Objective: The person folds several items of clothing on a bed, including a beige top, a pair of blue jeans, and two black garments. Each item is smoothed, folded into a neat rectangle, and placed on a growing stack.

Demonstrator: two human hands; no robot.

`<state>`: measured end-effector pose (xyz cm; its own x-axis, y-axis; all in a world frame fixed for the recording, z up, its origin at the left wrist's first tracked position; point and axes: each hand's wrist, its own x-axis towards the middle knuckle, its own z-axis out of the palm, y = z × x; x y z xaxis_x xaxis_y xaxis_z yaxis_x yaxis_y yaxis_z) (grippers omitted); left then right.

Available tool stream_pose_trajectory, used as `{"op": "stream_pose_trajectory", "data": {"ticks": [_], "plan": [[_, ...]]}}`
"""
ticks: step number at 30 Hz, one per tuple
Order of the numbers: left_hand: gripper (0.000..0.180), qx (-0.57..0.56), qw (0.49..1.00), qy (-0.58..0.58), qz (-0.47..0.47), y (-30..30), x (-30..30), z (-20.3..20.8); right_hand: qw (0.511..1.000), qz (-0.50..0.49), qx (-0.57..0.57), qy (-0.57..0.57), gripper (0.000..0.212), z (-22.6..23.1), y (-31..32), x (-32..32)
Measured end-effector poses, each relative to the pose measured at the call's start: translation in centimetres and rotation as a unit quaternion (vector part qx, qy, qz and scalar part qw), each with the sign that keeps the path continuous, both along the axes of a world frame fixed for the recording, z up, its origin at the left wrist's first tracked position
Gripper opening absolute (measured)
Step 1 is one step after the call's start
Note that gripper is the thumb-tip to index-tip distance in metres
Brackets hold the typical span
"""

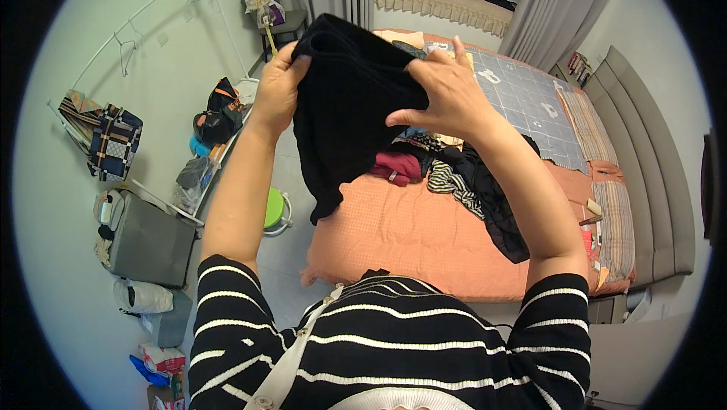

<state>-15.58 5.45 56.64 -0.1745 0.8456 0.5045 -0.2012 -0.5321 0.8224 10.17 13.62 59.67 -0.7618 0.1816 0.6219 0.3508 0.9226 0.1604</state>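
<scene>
I hold a piece of black clothing (344,99) up in front of me above the near left side of the bed, its lower part hanging down. My left hand (279,90) is closed on its upper left edge, thumb in front. At the right edge is my right hand (450,96), its bent fingers at the cloth and the thumb stretched across the front; one finger sticks up. The fingertips are partly hidden. Beyond and below lie a dark red garment (397,169), a black-and-white striped garment (452,189) and black clothing (503,217).
An orange-covered bed (401,236) fills the middle, with a grey patterned cover (522,103) and a padded headboard (647,152). A green stool (274,208) stands left of it. Along the left wall are a clothes rack (163,1) and a grey box (151,240).
</scene>
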Motion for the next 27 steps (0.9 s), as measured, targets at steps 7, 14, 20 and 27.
{"op": "stream_pose_trajectory", "data": {"ticks": [7,14,20,27], "plan": [[0.025,0.030,0.998,0.041,0.042,0.2,1.3,3.6,0.980,0.068,-0.106,0.151,0.044,1.6,2.6,0.2],[0.033,0.010,0.994,0.089,0.058,2.2,0.7,2.7,0.780,0.139,-0.555,0.255,0.051,3.8,1.6,1.1],[0.066,-0.002,0.971,0.188,0.148,5.1,2.3,-4.4,0.780,0.068,-0.530,0.326,0.064,4.3,1.7,1.8],[0.030,-0.124,0.965,0.229,-0.016,7.6,7.2,-15.4,0.728,0.130,-0.556,0.380,0.024,8.9,0.6,6.1]]}}
